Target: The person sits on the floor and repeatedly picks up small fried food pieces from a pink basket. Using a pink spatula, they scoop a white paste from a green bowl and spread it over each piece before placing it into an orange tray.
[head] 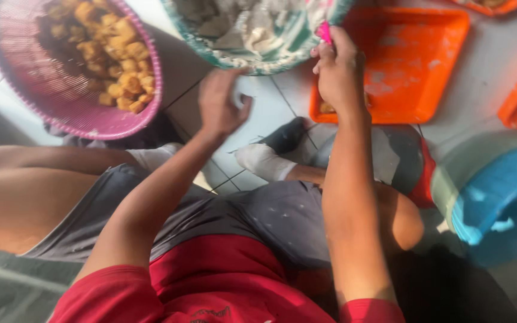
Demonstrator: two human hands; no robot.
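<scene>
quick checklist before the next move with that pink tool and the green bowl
1. Right hand grips the pink tool: ok, fingers closed round it.
2. Left hand free: cannot tell, blurred; something pale may sit in it.
3. Green bowl within reach: ok, both hands at its rim.
4. Bowl holds pale floury mix: ok.
5. Pink basket of fried pieces upright: ok.
6. Orange tray has room: ok, mostly bare.
</scene>
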